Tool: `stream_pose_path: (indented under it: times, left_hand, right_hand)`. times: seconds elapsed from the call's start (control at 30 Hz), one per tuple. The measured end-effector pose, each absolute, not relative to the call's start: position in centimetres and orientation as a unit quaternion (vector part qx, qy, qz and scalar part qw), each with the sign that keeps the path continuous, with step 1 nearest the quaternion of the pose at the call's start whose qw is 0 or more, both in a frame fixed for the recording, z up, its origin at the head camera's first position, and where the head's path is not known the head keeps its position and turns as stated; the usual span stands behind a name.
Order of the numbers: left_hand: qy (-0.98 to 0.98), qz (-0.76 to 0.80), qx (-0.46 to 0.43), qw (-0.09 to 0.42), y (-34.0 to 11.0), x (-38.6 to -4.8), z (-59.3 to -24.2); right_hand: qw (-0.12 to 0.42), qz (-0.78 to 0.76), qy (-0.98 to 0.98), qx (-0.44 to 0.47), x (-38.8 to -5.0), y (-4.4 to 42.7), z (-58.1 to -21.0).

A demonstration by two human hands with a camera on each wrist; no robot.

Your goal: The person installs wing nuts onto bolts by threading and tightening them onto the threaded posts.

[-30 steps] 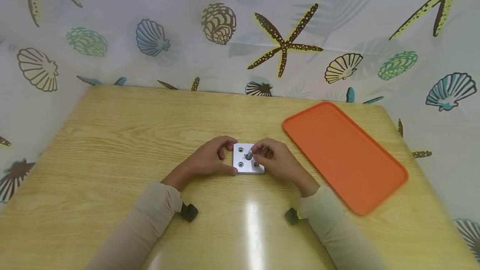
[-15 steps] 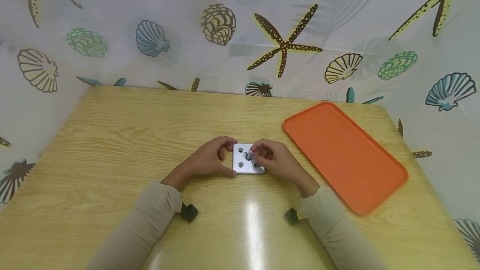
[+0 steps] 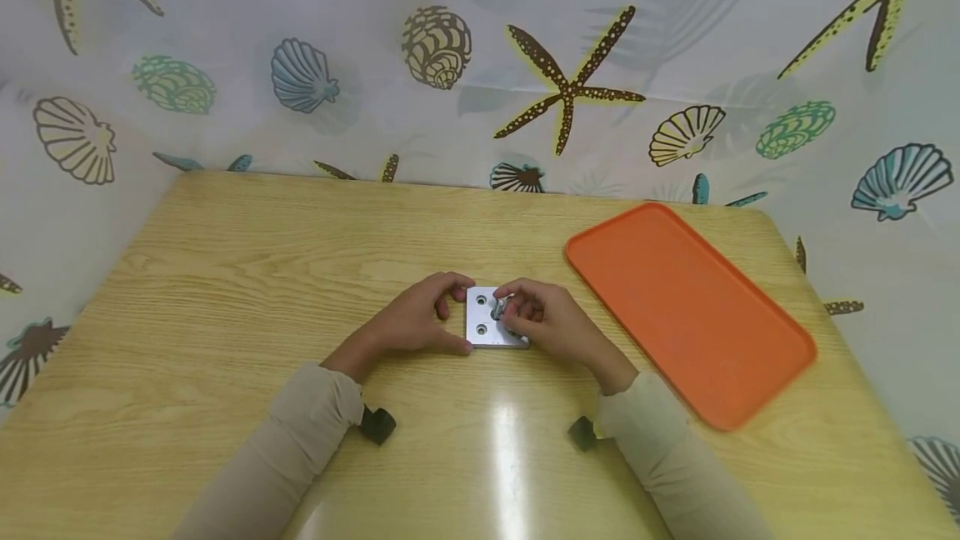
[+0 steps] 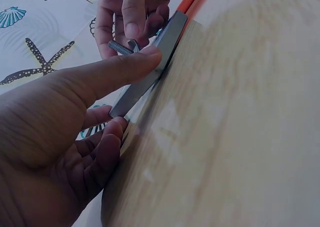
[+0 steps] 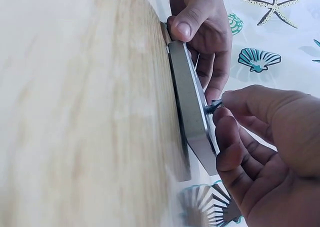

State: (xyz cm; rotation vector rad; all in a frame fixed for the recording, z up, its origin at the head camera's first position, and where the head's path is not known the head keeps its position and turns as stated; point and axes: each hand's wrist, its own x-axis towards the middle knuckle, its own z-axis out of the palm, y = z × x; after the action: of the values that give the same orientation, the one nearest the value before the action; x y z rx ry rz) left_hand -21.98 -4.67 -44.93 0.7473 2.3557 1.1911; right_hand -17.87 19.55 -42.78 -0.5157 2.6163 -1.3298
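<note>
A square metal plate (image 3: 487, 336) with holes near its corners lies flat on the table, in the middle of the head view. From its centre rises a threaded stud (image 4: 119, 48) carrying a small metal wing nut (image 3: 499, 307). My left hand (image 3: 412, 315) grips the plate by its left side, thumb at the near edge and fingers at the far corner. My right hand (image 3: 551, 319) pinches the wing nut (image 5: 216, 105) between thumb and forefinger, the other fingers curled over the plate's right side. Those fingers cover the plate's right-hand holes.
An orange tray (image 3: 697, 315) lies slanted on the wooden table (image 3: 300, 232), to the right of the plate. A pale curtain (image 3: 360, 123) printed with shells and starfish hangs behind and beside the table. Dark wrist-camera mounts (image 3: 378, 425) sit under both sleeves.
The right fingers have shifted slightly left and around the wing nut, whose wings have turned. The left hand and the plate have stayed in place.
</note>
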Motion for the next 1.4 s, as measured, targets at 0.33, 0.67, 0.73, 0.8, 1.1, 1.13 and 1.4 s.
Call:
stream_pose_path:
  times: [0.33, 0.67, 0.73, 0.8, 1.1, 1.13, 1.4]
  left_hand:
    - [0.841, 0.426, 0.268, 0.197, -4.66, -22.04, -44.95]
    - [0.845, 0.422, 0.262, 0.198, -4.64, -22.02, -44.93]
    - [0.846, 0.421, 0.259, 0.2, -4.63, -22.01, -44.9]
    - [0.845, 0.422, 0.26, 0.202, -4.63, -22.0, -44.82]
    - [0.845, 0.421, 0.261, 0.203, -4.63, -22.09, -44.75]
    - [0.845, 0.42, 0.262, 0.203, -4.63, -22.09, -44.72]
    - [0.845, 0.419, 0.265, 0.201, -4.64, -22.11, -44.61]
  right_hand:
    - [0.083, -0.424, 0.883, -0.185, -17.81, 19.63, -42.67]
    - [0.079, -0.435, 0.884, -0.148, -17.68, 19.66, -42.25]
    - [0.082, -0.436, 0.886, -0.138, -17.64, 19.64, -42.05]
    - [0.085, -0.439, 0.884, -0.134, -17.67, 19.66, -42.05]
    - [0.092, -0.456, 0.874, -0.137, -17.88, 19.65, -42.36]
    - [0.094, -0.459, 0.873, -0.138, -17.88, 19.62, -42.4]
    - [0.084, -0.439, 0.877, -0.175, -18.11, 19.58, -43.0]
